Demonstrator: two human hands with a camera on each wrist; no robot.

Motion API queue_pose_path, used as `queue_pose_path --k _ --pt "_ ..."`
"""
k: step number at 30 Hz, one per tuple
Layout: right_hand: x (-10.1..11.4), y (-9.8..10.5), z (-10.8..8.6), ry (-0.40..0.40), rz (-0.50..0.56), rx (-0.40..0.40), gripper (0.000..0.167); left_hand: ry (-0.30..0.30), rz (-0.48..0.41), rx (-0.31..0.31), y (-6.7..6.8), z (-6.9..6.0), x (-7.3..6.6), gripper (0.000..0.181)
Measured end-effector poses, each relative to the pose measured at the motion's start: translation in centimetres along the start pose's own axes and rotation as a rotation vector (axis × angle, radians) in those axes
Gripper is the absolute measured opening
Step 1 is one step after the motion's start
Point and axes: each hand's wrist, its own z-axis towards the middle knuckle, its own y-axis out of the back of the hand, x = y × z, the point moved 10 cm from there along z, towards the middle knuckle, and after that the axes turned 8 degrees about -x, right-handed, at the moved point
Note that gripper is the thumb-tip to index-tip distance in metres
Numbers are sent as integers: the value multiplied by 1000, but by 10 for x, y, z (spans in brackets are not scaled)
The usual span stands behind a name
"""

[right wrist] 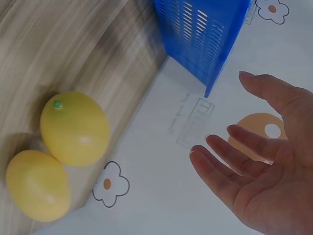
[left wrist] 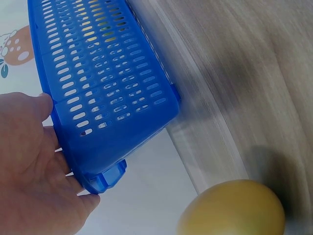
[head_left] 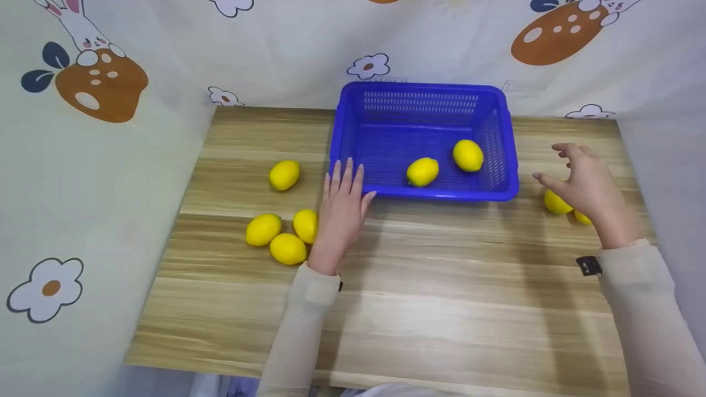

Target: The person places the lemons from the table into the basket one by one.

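Note:
A blue plastic basket (head_left: 430, 194) stands at the back of the table, with one lemon (head_left: 423, 172) and another lemon (head_left: 468, 155) inside. My left hand (head_left: 343, 218) rests on its front left corner, fingers extended over the rim. In the left wrist view those fingertips touch the basket edge (left wrist: 51, 105). To the right of the basket, my right hand (head_left: 593, 184) hovers with fingers spread and loosely bent, holding nothing. Beneath it lie two lemons, one lemon (right wrist: 75, 129) touching the other lemon (right wrist: 38, 186); the hand partly covers them in the head view.
Left of the basket sits a lone lemon (head_left: 284, 175). Nearer the front are three grouped lemons (head_left: 288, 249), one partly behind the left hand. The wooden table (head_left: 441, 309) meets a patterned cloth (head_left: 287, 55) at the back and sides.

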Motion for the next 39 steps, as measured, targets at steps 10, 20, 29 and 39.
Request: queue_pose_path --k 10,20,29,39 --pt "-22 -10 -7 -40 -15 6 73 4 0 5 -1 -1 1 62" --pt "-37 -16 -13 -76 -8 -18 72 7 9 16 -2 0 1 63" --pt "-52 -22 -19 -108 -6 -34 71 10 -13 23 -2 0 1 63" --pt "-64 -28 -25 -167 -1 -46 72 18 -11 30 -2 0 2 63"
